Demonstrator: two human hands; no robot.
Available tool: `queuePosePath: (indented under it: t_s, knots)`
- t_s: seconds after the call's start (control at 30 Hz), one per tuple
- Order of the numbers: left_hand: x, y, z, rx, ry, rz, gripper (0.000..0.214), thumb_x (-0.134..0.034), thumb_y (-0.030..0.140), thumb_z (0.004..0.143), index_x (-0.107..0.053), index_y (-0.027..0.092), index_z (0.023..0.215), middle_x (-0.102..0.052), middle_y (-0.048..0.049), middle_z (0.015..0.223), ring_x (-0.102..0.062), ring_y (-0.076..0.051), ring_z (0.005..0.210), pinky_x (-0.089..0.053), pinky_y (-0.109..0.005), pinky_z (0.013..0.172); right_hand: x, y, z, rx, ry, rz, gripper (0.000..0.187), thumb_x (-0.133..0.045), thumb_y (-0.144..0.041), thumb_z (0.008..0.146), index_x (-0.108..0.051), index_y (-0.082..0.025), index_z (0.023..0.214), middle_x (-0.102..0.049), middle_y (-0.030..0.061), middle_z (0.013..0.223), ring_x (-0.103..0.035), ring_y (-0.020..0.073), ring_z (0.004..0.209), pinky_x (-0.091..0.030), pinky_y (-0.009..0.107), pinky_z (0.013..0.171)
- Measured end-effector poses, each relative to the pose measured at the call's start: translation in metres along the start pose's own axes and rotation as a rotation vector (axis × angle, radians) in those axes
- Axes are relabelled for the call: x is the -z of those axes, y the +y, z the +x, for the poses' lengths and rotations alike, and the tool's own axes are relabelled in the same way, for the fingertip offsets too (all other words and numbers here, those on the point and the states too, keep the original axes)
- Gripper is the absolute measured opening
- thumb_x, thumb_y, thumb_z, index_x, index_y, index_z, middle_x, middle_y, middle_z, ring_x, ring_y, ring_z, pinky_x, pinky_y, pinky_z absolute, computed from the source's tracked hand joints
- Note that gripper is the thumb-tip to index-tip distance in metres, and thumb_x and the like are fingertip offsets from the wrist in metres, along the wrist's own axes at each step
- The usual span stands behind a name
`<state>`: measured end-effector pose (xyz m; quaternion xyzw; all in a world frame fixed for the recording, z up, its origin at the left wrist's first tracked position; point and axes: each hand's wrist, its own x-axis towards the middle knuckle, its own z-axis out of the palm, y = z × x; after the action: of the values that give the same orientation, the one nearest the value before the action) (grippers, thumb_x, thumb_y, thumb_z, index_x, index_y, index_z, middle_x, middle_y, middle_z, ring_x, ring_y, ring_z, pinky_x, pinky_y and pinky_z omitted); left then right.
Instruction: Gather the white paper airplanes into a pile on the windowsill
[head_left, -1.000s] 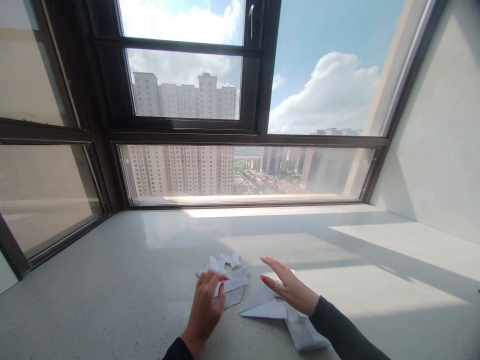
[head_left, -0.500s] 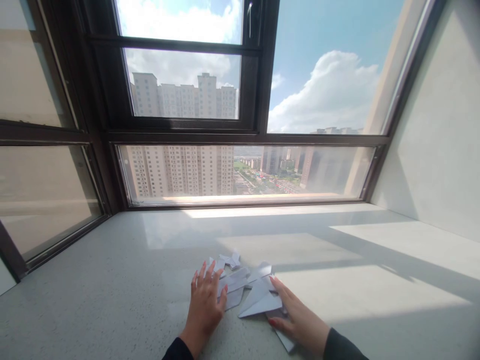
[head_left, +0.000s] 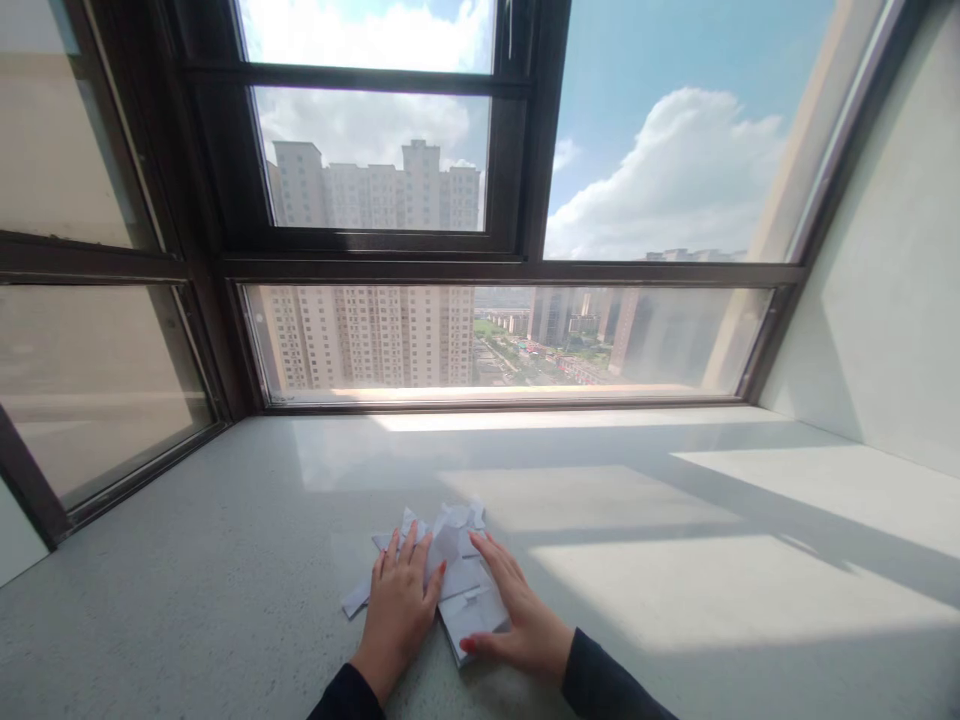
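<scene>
A small heap of folded white paper pieces [head_left: 459, 580] lies on the pale stone window ledge [head_left: 225, 560] near its front edge. My left hand [head_left: 397, 610] rests flat on the heap's left side with fingers stretched forward. My right hand [head_left: 517, 615] lies flat against the heap's right side, fingers extended and touching the paper. Both hands hold the pieces gathered between them. Dark sleeves cover both wrists.
A large dark-framed window [head_left: 517, 250] rises behind the ledge, showing tall apartment blocks and sky. A white wall [head_left: 885, 300] closes the right side. Bright sunlit patches [head_left: 712, 580] fall across the ledge to the right of the hands.
My right hand has slid left, pushing the loose folded sheet onto the heap. The pieces that lay apart are now bunched together between both hands.
</scene>
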<state>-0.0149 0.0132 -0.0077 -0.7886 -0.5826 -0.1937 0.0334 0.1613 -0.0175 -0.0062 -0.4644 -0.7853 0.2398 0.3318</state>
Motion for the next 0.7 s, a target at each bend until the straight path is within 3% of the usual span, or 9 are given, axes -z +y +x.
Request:
queuePosePath:
  t_s: [0.07, 0.13, 0.27, 0.33, 0.5, 0.6, 0.7]
  knots:
    - [0.001, 0.001, 0.000, 0.019, 0.005, 0.022, 0.043, -0.033, 0.035, 0.081, -0.047, 0.021, 0.119, -0.042, -0.0082, 0.131, -0.034, -0.029, 0.120, -0.029, -0.046, 0.093, 0.004, 0.000, -0.002, -0.019, -0.115, -0.128, 0.096, -0.071, -0.048, 0.048, -0.031, -0.019, 0.130, -0.029, 0.0133, 0.137, -0.015, 0.0342, 0.126, -0.010, 0.052, 0.101]
    - [0.002, 0.000, 0.000, 0.042, 0.018, 0.054, 0.043, -0.034, 0.035, 0.081, -0.047, 0.022, 0.119, -0.041, -0.0079, 0.132, -0.033, -0.030, 0.120, -0.026, -0.049, 0.094, 0.007, 0.002, -0.001, -0.076, -0.149, -0.217, 0.088, -0.071, -0.047, 0.049, -0.038, -0.022, 0.126, -0.033, 0.0115, 0.134, -0.019, 0.0346, 0.125, -0.009, 0.053, 0.100]
    - [0.002, -0.003, 0.000, 0.098, 0.001, 0.110, 0.044, -0.034, 0.035, 0.080, -0.045, 0.022, 0.121, -0.039, -0.0078, 0.133, -0.031, -0.032, 0.121, -0.021, -0.053, 0.095, 0.014, 0.009, 0.004, -0.135, 0.006, -0.251, 0.039, -0.059, -0.030, 0.068, -0.057, -0.025, 0.107, -0.053, 0.0076, 0.118, -0.039, 0.0274, 0.115, -0.023, 0.045, 0.098]
    - [0.003, -0.002, 0.000, 0.116, -0.027, 0.120, 0.045, -0.033, 0.035, 0.080, -0.044, 0.022, 0.122, -0.038, -0.0075, 0.133, -0.031, -0.032, 0.121, -0.020, -0.054, 0.095, 0.018, 0.012, 0.005, -0.141, 0.083, -0.218, 0.028, -0.051, -0.022, 0.072, -0.061, -0.023, 0.099, -0.060, 0.0073, 0.107, -0.048, 0.0241, 0.105, -0.032, 0.040, 0.092]
    - [0.005, 0.002, -0.003, 0.094, -0.081, 0.096, 0.045, -0.030, 0.035, 0.081, -0.042, 0.023, 0.123, -0.038, -0.0069, 0.134, -0.029, -0.030, 0.122, -0.020, -0.053, 0.095, 0.018, 0.006, 0.004, -0.046, 0.107, -0.170, 0.040, -0.051, -0.017, 0.067, -0.057, -0.022, 0.106, -0.063, 0.0058, 0.100, -0.053, 0.0225, 0.094, -0.038, 0.036, 0.084]
    - [0.006, 0.002, -0.004, 0.067, -0.083, 0.061, 0.046, -0.029, 0.037, 0.081, -0.041, 0.023, 0.123, -0.038, -0.0069, 0.133, -0.030, -0.029, 0.122, -0.023, -0.052, 0.094, 0.017, 0.000, 0.004, -0.032, 0.103, -0.184, 0.036, -0.049, -0.014, 0.065, -0.062, -0.025, 0.096, -0.066, 0.0031, 0.089, -0.055, 0.0222, 0.086, -0.038, 0.037, 0.081]
    - [0.004, -0.001, -0.003, 0.068, -0.074, 0.043, 0.046, -0.029, 0.037, 0.081, -0.042, 0.023, 0.123, -0.038, -0.0079, 0.133, -0.030, -0.029, 0.122, -0.024, -0.052, 0.093, 0.023, 0.000, 0.004, -0.044, 0.227, -0.105, 0.031, -0.043, -0.016, 0.067, -0.065, -0.023, 0.087, -0.067, 0.0035, 0.085, -0.056, 0.0224, 0.081, -0.040, 0.037, 0.079]
